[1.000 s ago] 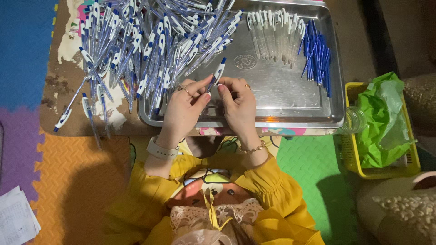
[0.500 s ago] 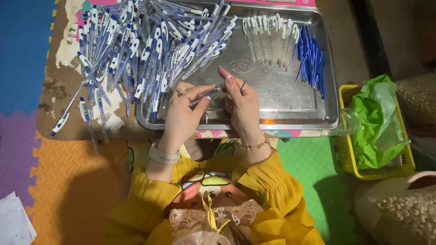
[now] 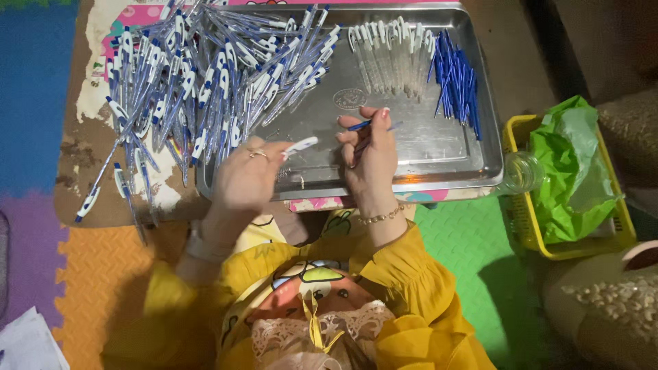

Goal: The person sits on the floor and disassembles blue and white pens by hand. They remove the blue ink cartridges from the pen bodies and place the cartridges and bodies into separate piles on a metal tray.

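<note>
- Blue refill (image 3: 362,125) sits pinched in the right hand (image 3: 371,159), whose fingers are clamped on it, over the tray (image 3: 439,147).
- White pen part (image 3: 300,146) is gripped in the fingers of the left hand (image 3: 245,177), just beside the right hand.
- Pens (image 3: 205,75) lie piled on the tray's left and spill onto the desk (image 3: 89,151).
- More refills (image 3: 454,82) lie at the tray's right.
- Green bag (image 3: 569,171) sits in a yellow basket (image 3: 517,130).
</note>
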